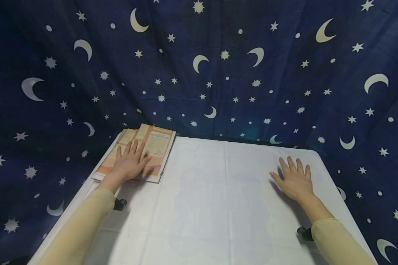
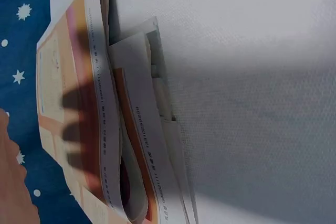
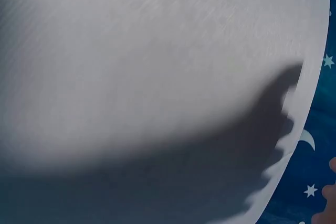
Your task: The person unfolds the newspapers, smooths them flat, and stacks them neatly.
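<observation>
A small stack of folded orange-and-cream printed papers (image 1: 157, 147) lies at the far left corner of the white table. Over it is my left hand (image 1: 129, 163), fingers straight and spread, with nothing held. In the left wrist view, finger shadows fall on the folded papers (image 2: 79, 114), whose layered, loosely folded edges show; the left hand (image 2: 16, 177) appears at the left edge, apart from them. Near the table's right side, my right hand (image 1: 295, 180) hovers palm down with spread fingers above its own shadow. Only the fingertips of the right hand (image 3: 328, 198) enter the right wrist view.
A white cloth with fold creases covers the table (image 1: 212, 198). Behind and on both sides hangs a dark blue curtain (image 1: 225, 73) patterned with moons and stars. Each wrist wears a strap with a small black device (image 1: 120, 204).
</observation>
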{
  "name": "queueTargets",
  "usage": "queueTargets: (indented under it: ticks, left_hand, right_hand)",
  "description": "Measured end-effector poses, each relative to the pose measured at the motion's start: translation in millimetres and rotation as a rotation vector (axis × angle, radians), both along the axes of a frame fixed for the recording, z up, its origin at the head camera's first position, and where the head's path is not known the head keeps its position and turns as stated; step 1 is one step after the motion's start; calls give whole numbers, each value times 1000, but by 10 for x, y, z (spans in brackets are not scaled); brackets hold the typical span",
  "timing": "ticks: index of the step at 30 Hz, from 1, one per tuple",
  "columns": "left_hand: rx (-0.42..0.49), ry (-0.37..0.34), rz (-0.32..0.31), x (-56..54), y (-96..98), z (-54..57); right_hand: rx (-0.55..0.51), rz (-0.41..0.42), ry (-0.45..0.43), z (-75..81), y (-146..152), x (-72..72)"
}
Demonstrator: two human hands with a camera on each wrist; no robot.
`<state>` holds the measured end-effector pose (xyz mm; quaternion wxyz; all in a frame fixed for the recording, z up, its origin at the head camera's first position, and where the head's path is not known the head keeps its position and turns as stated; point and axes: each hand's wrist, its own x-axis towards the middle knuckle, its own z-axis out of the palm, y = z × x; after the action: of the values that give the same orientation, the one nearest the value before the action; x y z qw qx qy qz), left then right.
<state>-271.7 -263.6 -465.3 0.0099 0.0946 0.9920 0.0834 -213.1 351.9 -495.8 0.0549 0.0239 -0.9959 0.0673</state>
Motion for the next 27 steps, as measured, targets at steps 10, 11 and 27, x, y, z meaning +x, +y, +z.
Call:
queueTargets:
  ticks: [10, 11, 27]
  left_hand:
    - [109, 18, 38, 4, -66, 108]
    - [130, 20, 39, 9, -78, 124]
    - [482, -40, 45, 42, -236, 413]
  right_hand:
    - [-285, 11, 79, 66, -386, -126]
    - [-329, 12, 78, 72, -448, -143]
    - [-754, 98, -58, 241, -1538, -302]
